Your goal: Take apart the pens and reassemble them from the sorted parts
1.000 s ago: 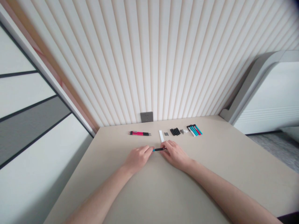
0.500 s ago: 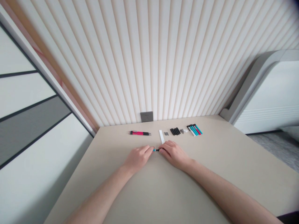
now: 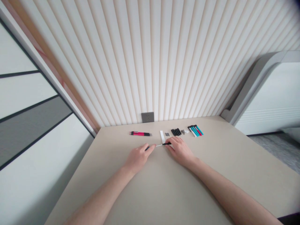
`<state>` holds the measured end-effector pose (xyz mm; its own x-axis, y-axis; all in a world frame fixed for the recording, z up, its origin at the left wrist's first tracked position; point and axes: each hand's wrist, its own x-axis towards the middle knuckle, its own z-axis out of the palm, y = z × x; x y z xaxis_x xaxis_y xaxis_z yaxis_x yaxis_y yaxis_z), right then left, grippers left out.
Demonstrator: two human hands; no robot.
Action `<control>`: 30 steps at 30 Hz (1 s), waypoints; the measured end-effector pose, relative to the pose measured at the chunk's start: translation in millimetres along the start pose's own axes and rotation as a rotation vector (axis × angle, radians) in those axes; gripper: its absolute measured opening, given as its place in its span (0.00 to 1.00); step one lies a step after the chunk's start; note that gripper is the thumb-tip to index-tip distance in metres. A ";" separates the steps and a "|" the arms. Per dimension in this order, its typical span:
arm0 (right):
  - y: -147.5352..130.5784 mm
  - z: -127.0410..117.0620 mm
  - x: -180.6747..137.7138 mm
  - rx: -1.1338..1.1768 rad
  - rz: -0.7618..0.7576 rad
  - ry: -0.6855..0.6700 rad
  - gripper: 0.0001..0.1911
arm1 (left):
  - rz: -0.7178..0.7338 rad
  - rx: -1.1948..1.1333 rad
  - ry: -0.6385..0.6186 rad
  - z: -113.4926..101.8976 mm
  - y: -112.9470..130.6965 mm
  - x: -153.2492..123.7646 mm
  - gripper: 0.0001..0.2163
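Observation:
My left hand (image 3: 137,158) is closed on a pen barrel (image 3: 147,148), of which only a dark bluish bit shows between the fingers. From its right side a thin white pen refill (image 3: 159,145) stretches across the gap to a black pen grip (image 3: 167,143). That grip is pinched by the fingertips of my right hand (image 3: 180,150). Whether the refill's right end sits inside the grip is too small to tell. Just behind my right fingers lie several white refills (image 3: 162,136) side by side.
Pink-and-black pens (image 3: 140,133) lie at the back left of the table (image 3: 150,193). Towards the right follow small grey parts (image 3: 167,134), several black grips (image 3: 175,132), tiny metal and clear pieces (image 3: 184,132), and coloured barrels (image 3: 195,130). Behind stands a ribbed wall with a socket (image 3: 147,117).
My hands have moved apart, the right one shifting right and slightly away with the black grip. A length of white refill now shows between them, where the barrel and grip were close together.

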<state>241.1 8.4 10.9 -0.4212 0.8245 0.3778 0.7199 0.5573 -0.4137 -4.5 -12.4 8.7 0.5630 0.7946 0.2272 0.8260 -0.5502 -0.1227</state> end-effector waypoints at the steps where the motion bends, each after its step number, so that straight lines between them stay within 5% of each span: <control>1: 1.1 -0.5 0.2 -0.021 0.029 0.007 0.05 | -0.029 0.004 -0.019 -0.5 0.4 0.3 0.24; 9: 0.7 -2.6 0.1 -0.066 0.134 0.016 0.04 | -0.243 -0.018 -0.111 -4.7 1.9 2.4 0.25; 20: -8.3 9.1 -4.0 0.005 -0.160 -0.125 0.06 | -0.228 -0.039 -0.098 -3.5 2.7 3.1 0.23; 27: -6.9 1.1 -1.2 0.014 -0.102 0.118 0.09 | -0.133 -0.078 -0.102 -4.6 1.8 2.8 0.24; 30: -5.9 -1.4 -0.5 -0.006 -0.108 0.122 0.09 | -0.088 -0.065 -0.086 -3.8 1.4 2.0 0.24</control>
<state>237.8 4.5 14.3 -0.4265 0.7418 0.5175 0.6777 0.6410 -0.3603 -2.3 -12.6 12.7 0.4908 0.8582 0.1503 0.8705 -0.4904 -0.0422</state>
